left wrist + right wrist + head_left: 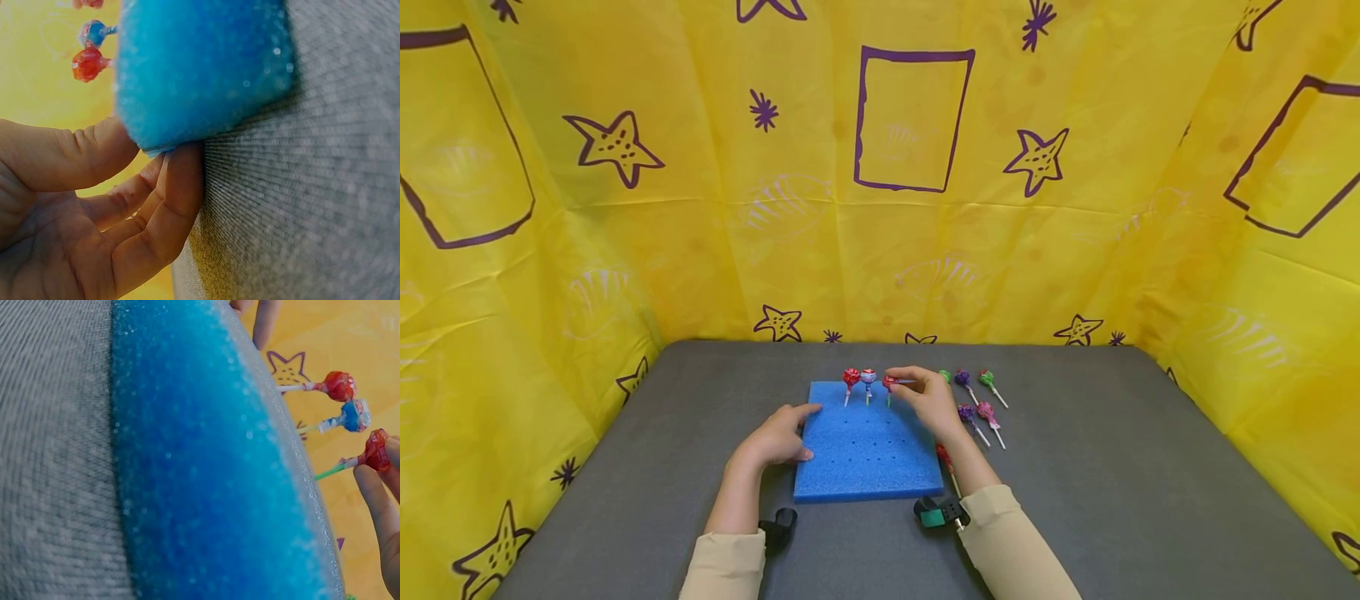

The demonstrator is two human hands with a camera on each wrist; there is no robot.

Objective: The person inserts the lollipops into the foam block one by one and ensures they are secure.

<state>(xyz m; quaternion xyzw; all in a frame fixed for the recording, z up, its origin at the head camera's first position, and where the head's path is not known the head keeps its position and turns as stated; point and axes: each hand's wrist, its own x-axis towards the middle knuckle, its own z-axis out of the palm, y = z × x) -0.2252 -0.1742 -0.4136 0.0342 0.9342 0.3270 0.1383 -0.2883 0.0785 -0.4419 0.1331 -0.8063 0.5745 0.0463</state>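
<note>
A blue foam board (872,471) with rows of small holes lies flat on the table. My right hand (928,398) pinches the head of a red lollipop (377,450), whose green stick stands upright at the board's far edge. Left of it, a blue-and-white lollipop (868,377) and another red lollipop (851,377) stand upright in the same row. At the board's left side, my left hand (778,435) touches the edge with spread fingers. In the left wrist view, its thumb (81,156) lies against the board's upper edge and the other fingers are at its side, low by the table.
Right of the board lie loose lollipops: green ones (987,378), purple ones (963,378) and a pink one (986,410). One more red lollipop (943,454) lies beside my right forearm, partly hidden. A yellow patterned cloth (895,250) surrounds the grey table (1090,483).
</note>
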